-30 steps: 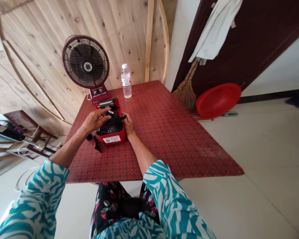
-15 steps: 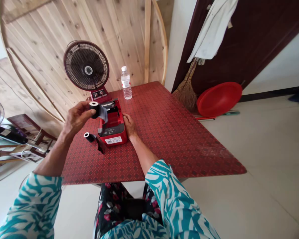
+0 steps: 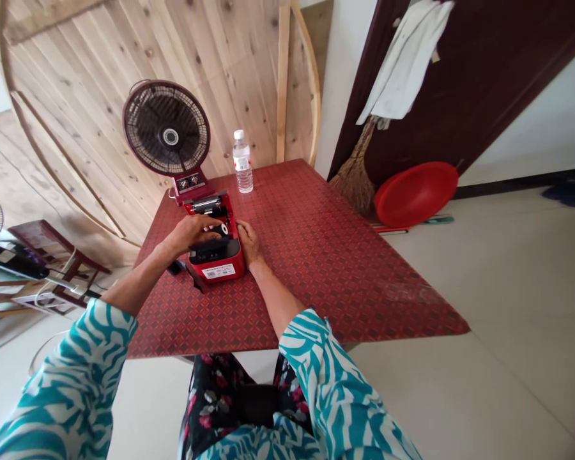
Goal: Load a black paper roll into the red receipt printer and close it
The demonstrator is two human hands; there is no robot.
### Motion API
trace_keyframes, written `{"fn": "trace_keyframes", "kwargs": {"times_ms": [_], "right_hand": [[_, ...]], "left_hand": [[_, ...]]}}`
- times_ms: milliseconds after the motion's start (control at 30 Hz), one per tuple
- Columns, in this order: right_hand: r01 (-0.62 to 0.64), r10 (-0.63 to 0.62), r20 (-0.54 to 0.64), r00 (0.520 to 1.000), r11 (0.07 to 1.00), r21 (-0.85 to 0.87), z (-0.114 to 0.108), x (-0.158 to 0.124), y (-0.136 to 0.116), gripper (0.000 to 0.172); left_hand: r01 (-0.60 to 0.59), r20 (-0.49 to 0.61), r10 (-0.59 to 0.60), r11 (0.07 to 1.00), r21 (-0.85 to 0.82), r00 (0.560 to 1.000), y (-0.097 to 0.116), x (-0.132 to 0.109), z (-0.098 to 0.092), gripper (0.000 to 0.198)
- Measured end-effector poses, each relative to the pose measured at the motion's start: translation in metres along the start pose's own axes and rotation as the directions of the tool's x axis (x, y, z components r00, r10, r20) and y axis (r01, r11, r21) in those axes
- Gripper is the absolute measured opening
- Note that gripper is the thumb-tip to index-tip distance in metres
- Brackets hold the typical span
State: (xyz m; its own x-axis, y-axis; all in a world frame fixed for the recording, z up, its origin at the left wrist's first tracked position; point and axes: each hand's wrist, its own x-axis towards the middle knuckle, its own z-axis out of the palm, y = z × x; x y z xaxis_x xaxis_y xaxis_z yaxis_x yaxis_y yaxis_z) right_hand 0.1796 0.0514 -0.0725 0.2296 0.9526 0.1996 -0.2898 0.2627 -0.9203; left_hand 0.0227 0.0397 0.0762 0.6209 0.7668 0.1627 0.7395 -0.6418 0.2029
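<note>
A red and black printer (image 3: 219,271) with its lid raised and a white label on the front stands on the table. My left hand (image 3: 191,234) is over its open bay, fingers closed around a black ribbon roll with a white core (image 3: 224,229). The roll lies on its side within the bay, partly covered by my fingers. My right hand (image 3: 250,244) grips the printer's right side and steadies it. Left of the printer, a second black roll (image 3: 175,267) lies on the table, mostly hidden behind my left wrist.
The red patterned table (image 3: 316,275) carries a fan (image 3: 170,137) behind the printer and a water bottle (image 3: 242,163) to its right. Beyond the table's right edge are a broom (image 3: 357,176) and a red basin (image 3: 416,193). Wooden chairs (image 3: 52,255) stand at the left.
My left hand has moved right and down, carrying the ribbon roll from above the printer's left side into its open bay. My right hand has stayed on the printer's side.
</note>
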Motion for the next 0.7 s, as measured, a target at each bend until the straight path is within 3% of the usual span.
{"fn": "trace_keyframes", "kwargs": {"times_ms": [100, 167, 300, 400, 467, 533, 567, 633, 667, 700], "right_hand": [[0.009, -0.009, -0.005, 1.0, 1.0, -0.023, 0.0, 0.0, -0.001, 0.032], [0.011, -0.012, -0.008, 1.0, 0.999, -0.042, -0.001, 0.0, -0.003, 0.031], [0.0, 0.0, -0.004, 1.0, 0.998, -0.065, -0.001, 0.0, -0.005, 0.031], [-0.008, 0.008, 0.003, 1.0, 0.998, -0.061, 0.0, -0.001, -0.006, 0.031], [-0.008, 0.008, 0.002, 1.0, 0.998, -0.055, 0.0, -0.001, -0.007, 0.031], [-0.005, 0.005, 0.002, 1.0, 0.998, -0.062, -0.001, -0.002, -0.008, 0.032], [-0.004, 0.004, 0.004, 1.0, 0.998, -0.067, -0.001, -0.002, -0.008, 0.033], [0.002, -0.002, 0.006, 1.0, 0.997, -0.072, -0.002, -0.002, -0.008, 0.033], [0.005, -0.005, 0.005, 1.0, 0.998, -0.07, -0.002, -0.002, -0.008, 0.033], [0.008, -0.008, 0.003, 1.0, 0.998, -0.064, -0.002, -0.002, -0.008, 0.033]], "left_hand": [[0.005, 0.182, -0.029, 0.991, 0.133, 0.983, -0.007, 0.012, 0.008, 0.025], [0.026, 0.245, -0.068, 0.985, 0.172, 0.967, -0.01, 0.018, 0.014, 0.026], [0.126, 0.242, -0.169, 0.975, 0.183, 0.955, -0.011, 0.03, 0.024, 0.024], [0.156, 0.266, -0.158, 0.987, 0.03, 0.951, -0.009, 0.028, 0.022, 0.02], [0.166, 0.184, -0.134, 0.972, -0.168, 0.974, -0.008, 0.015, 0.02, 0.015], [0.158, -0.081, -0.199, 0.922, -0.354, 0.977, -0.007, -0.004, 0.023, 0.021], [0.15, -0.27, -0.279, 0.898, -0.414, 0.922, -0.008, -0.014, 0.026, 0.026], [0.127, -0.561, -0.448, 0.846, -0.518, 0.696, -0.011, -0.032, 0.036, 0.034], [0.106, -0.638, -0.501, 0.827, -0.552, 0.584, -0.014, -0.038, 0.042, 0.037], [0.084, -0.673, -0.535, 0.81, -0.581, 0.511, -0.018, -0.041, 0.048, 0.04]]}}
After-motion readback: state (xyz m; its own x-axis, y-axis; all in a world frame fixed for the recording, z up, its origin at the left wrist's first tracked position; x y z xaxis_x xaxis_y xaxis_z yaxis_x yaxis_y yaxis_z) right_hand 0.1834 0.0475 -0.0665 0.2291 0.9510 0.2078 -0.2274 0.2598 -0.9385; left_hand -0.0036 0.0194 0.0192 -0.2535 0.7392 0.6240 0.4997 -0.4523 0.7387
